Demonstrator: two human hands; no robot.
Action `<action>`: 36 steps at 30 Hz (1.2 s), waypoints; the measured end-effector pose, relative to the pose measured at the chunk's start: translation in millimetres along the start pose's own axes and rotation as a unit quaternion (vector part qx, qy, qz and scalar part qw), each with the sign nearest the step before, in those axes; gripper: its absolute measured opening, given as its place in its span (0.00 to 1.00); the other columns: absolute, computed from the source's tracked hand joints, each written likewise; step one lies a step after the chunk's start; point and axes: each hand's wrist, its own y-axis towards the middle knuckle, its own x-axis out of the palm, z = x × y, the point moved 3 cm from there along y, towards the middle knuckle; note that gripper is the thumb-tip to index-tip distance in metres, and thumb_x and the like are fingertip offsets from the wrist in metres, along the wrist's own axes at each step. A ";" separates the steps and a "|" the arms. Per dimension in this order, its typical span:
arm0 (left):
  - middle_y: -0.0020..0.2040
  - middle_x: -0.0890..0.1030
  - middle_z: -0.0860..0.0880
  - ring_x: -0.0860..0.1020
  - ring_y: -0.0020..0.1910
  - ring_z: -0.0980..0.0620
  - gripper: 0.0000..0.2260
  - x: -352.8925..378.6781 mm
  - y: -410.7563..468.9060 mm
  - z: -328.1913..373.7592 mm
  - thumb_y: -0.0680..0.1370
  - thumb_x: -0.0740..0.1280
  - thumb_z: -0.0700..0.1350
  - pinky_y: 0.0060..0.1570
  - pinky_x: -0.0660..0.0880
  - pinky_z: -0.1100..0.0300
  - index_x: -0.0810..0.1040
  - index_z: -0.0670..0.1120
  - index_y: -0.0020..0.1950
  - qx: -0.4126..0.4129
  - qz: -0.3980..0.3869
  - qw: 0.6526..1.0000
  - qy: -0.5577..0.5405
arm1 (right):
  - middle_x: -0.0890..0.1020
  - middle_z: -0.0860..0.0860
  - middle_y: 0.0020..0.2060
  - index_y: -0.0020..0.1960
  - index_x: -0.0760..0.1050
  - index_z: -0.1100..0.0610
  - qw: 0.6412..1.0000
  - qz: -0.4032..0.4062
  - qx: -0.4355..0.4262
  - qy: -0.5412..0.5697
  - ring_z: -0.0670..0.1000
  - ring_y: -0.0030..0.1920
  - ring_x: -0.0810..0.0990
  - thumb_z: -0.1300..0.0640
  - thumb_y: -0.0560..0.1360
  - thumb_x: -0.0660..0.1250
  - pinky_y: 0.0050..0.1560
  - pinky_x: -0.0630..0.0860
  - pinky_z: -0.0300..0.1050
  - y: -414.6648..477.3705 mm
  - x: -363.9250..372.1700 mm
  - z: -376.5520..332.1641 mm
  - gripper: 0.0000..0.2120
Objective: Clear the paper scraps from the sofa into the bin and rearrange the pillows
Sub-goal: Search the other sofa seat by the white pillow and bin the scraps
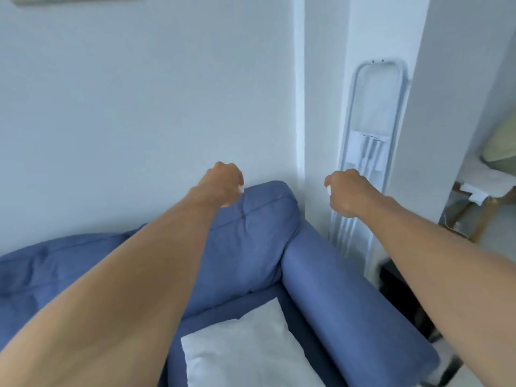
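Note:
Both my arms reach out over the right end of a blue sofa (349, 308). My left hand (223, 182) is a closed fist above the top of the blue back cushion (251, 241), and a small white paper scrap (240, 189) pokes out of it. My right hand (347, 192) is also fisted, past the armrest, with a bit of white paper scrap (328, 189) at its thumb side. A white pillow (245, 347) lies flat on the seat, up against the armrest.
A folded white metal rack (371, 141) leans against the wall behind the armrest. Something dark (399, 291) stands on the floor right of the sofa; what it is cannot be told. A wooden stool with white cloth (480, 191) is at far right.

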 end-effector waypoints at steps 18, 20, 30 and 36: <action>0.42 0.72 0.44 0.72 0.39 0.44 0.16 -192.2 -218.9 -281.1 0.81 0.61 0.45 0.36 0.68 0.55 0.67 0.43 0.33 -0.268 0.161 0.948 0.067 | 0.73 0.59 0.52 0.57 0.76 0.62 0.956 0.054 -0.289 -0.003 0.60 0.47 0.73 0.65 0.77 0.55 0.41 0.68 0.45 -72.8 -55.7 -362.8 0.14; 0.45 0.74 0.43 0.72 0.40 0.44 0.17 -207.8 -261.9 -316.2 0.81 0.61 0.45 0.37 0.68 0.55 0.66 0.44 0.33 -0.298 0.169 0.936 0.081 | 0.74 0.59 0.55 0.58 0.76 0.61 0.944 0.053 -0.327 0.003 0.61 0.50 0.74 0.64 0.77 0.56 0.43 0.69 0.45 -97.4 -47.5 -411.9 0.15; 0.53 0.78 0.41 0.77 0.49 0.41 0.09 -272.3 -495.2 -458.9 0.78 0.63 0.40 0.46 0.77 0.52 0.80 0.39 0.54 -0.465 0.220 0.851 0.103 | 0.73 0.56 0.43 0.42 0.71 0.61 0.870 0.018 -0.490 0.052 0.58 0.42 0.73 0.63 0.77 0.55 0.34 0.67 0.44 -259.9 -12.6 -639.7 0.08; 0.50 0.79 0.42 0.79 0.48 0.42 0.10 -285.8 -630.6 -507.8 0.76 0.63 0.36 0.47 0.80 0.50 0.80 0.40 0.54 -0.547 0.247 0.789 0.132 | 0.71 0.55 0.39 0.38 0.69 0.62 0.807 -0.026 -0.584 0.091 0.54 0.34 0.69 0.64 0.77 0.57 0.34 0.66 0.44 -368.3 7.4 -740.6 0.09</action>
